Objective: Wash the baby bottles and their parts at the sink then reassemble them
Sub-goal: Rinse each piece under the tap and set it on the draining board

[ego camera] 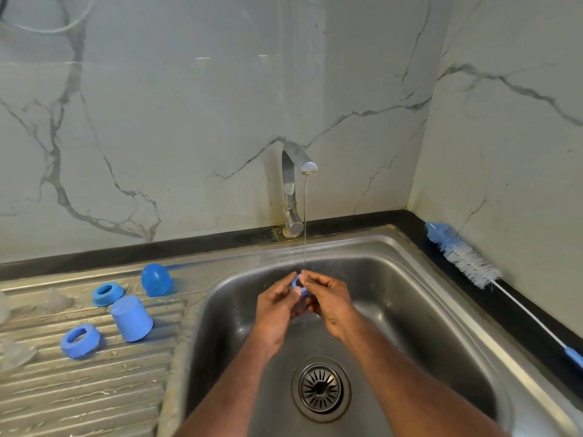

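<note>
Both hands, left hand (275,299) & right hand (326,296), pinch a small blue plastic screw ring (298,283) over the steel sink basin (394,310) under the thin tap stream (304,222); I'd rotate it w/ fingertips so water reaches the inner thread, keeping grip firm as it's prob. slippery.

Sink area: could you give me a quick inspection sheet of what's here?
Surface: steel sink with wet ribbed drainboard.
Job's things: blue ring under thin tap stream; two blue collars, two blue caps on drainboard.
Clutter: bottle brush on right ledge.
Hands: left hand and right hand both hold the ring.
Cables: pale hose, top left.
Surroundings: marble-look wall.
</note>
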A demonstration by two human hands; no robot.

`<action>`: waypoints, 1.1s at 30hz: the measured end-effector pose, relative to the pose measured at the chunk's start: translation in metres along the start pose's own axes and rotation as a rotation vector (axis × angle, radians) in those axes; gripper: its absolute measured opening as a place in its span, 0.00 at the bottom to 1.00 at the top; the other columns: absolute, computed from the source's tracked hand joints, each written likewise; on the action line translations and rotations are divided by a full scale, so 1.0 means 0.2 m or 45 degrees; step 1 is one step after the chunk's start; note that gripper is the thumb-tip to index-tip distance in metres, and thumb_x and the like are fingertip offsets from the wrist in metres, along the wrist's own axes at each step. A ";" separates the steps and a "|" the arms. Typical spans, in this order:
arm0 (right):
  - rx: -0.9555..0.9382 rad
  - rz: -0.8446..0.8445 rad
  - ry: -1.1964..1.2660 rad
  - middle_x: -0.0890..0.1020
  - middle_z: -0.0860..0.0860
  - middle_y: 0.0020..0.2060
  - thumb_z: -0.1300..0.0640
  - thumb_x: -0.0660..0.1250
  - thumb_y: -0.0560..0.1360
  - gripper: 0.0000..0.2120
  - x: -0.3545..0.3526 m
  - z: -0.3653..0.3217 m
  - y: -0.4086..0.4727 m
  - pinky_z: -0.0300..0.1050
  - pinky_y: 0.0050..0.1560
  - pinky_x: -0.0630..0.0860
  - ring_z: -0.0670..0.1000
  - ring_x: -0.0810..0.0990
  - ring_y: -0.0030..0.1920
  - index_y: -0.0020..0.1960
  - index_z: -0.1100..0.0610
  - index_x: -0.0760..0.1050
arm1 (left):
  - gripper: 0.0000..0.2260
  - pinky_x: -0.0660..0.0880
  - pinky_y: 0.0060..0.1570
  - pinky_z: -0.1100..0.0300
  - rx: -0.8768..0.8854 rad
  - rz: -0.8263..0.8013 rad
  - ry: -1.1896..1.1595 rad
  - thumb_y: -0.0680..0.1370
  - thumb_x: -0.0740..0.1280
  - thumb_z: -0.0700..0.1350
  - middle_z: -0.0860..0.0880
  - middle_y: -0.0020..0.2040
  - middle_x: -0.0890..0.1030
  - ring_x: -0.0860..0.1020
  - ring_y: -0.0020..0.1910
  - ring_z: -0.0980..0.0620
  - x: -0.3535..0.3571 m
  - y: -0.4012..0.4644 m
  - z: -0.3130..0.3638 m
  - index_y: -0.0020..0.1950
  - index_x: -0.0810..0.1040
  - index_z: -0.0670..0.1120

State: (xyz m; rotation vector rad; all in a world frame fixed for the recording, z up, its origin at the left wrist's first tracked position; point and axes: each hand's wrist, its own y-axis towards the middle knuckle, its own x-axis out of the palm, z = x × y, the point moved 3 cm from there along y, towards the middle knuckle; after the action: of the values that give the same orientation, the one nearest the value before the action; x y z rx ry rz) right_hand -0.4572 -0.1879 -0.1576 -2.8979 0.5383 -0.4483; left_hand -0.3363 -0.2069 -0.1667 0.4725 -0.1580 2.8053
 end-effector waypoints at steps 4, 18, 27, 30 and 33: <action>0.008 0.101 -0.179 0.86 0.57 0.39 0.50 0.69 0.80 0.12 -0.04 0.00 0.02 0.41 0.31 0.74 0.49 0.78 0.32 0.50 0.58 0.84 | 0.16 0.82 0.51 0.51 0.108 -0.017 0.173 0.75 0.72 0.30 0.40 0.52 0.85 0.84 0.51 0.43 0.03 -0.01 0.00 0.60 0.82 0.42; 0.099 -0.052 -0.228 0.83 0.56 0.36 0.45 0.66 0.80 0.19 -0.03 0.03 0.01 0.43 0.33 0.72 0.50 0.78 0.35 0.50 0.60 0.85 | 0.12 0.83 0.53 0.49 0.137 -0.046 0.349 0.79 0.72 0.42 0.47 0.51 0.86 0.84 0.52 0.47 0.03 -0.01 0.00 0.62 0.81 0.49; 0.026 -0.084 -0.234 0.83 0.56 0.39 0.56 0.63 0.81 0.11 0.00 0.03 0.04 0.44 0.33 0.74 0.51 0.79 0.35 0.53 0.58 0.83 | 0.08 0.83 0.44 0.51 0.212 0.061 0.494 0.80 0.70 0.41 0.50 0.48 0.86 0.84 0.49 0.48 0.00 0.02 -0.01 0.57 0.82 0.50; -0.075 -0.082 -0.482 0.84 0.54 0.41 0.54 0.60 0.81 0.12 -0.01 0.04 0.04 0.44 0.31 0.71 0.49 0.78 0.36 0.53 0.52 0.82 | 0.09 0.80 0.42 0.59 0.227 -0.039 0.573 0.81 0.68 0.39 0.49 0.46 0.86 0.84 0.45 0.51 0.01 0.00 0.01 0.57 0.83 0.50; -0.083 0.013 -0.546 0.84 0.56 0.41 0.49 0.59 0.84 0.14 0.00 0.05 0.05 0.45 0.30 0.71 0.50 0.78 0.33 0.50 0.53 0.81 | 0.12 0.80 0.46 0.59 0.361 -0.133 0.806 0.78 0.69 0.35 0.50 0.45 0.85 0.84 0.44 0.52 0.02 0.00 0.01 0.56 0.84 0.48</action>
State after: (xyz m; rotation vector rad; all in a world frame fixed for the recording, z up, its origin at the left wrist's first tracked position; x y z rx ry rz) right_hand -0.4574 -0.1954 -0.1692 -2.9206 0.5024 0.1965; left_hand -0.3395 -0.2054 -0.1631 -0.3524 0.3873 2.7278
